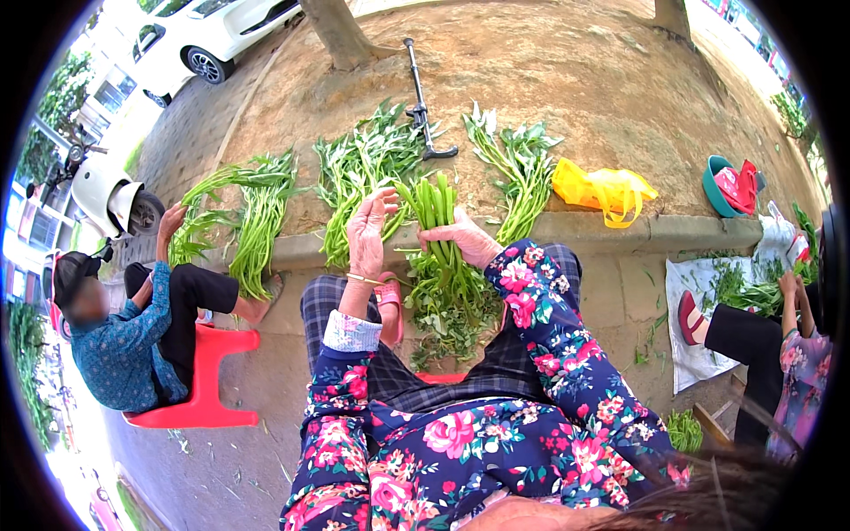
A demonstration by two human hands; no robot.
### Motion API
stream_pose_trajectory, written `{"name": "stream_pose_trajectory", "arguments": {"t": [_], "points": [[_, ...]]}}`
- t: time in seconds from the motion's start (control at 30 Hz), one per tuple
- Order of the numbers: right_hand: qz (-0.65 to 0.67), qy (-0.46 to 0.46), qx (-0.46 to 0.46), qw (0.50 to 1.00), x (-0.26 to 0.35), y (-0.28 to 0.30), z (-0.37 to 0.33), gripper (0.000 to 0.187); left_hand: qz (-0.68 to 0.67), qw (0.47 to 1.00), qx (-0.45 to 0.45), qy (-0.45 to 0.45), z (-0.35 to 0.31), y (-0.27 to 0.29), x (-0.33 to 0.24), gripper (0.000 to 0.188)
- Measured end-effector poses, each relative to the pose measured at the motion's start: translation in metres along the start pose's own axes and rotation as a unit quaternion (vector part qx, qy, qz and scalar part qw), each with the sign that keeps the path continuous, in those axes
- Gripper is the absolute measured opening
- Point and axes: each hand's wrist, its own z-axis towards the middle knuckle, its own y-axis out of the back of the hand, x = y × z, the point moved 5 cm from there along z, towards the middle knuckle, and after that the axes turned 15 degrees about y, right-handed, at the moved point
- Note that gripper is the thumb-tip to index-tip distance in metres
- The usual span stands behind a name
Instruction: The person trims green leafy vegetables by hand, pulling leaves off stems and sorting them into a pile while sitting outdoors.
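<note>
My right hand (pixel 465 239) is wrapped round a bunch of long-stemmed leafy greens (pixel 434 205), held between my knees. The pale stem ends point up and away from me, and the leaves hang below the fist. Just left of the stems my left hand (pixel 365 234) is raised, with a bangle at the wrist. Its fingers are extended and slightly bent, apart from one another, and nothing shows in them. Beneath the bunch lies a heap of loose leaves (pixel 447 332) on the ground. Beyond my hands, more greens (pixel 367 159) lie in a pile across the curb.
A person on a red stool (pixel 208 380) handles greens at left; another person sits at right by a white sheet (pixel 691 354). A crutch (pixel 418 97), a yellow bag (pixel 602 188) and a teal basin (pixel 715 188) rest on the dirt beyond the curb (pixel 620 234).
</note>
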Motion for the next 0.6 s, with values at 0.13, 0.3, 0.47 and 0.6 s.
{"name": "stream_pose_trajectory", "arguments": {"t": [0.13,0.3,0.47,0.6], "points": [[-0.009,-0.003,0.017,1.000,-0.002,-0.002,0.000,0.021,-0.054,0.998,-0.005,-0.022,-0.006,-0.010,-0.018,0.049],[-0.008,-0.029,0.009,1.000,-0.010,-0.008,-0.002,0.022,-0.192,0.970,0.121,0.094,0.002,-0.030,0.007,0.087],[0.031,-0.014,0.048,0.998,-0.007,-0.021,-0.005,0.035,-0.126,0.958,0.187,0.179,-0.006,-0.038,0.037,0.043],[-0.003,-0.025,0.081,0.996,-0.003,-0.031,-0.010,0.028,-0.111,0.944,0.240,0.199,-0.011,-0.039,0.041,0.048]]}}
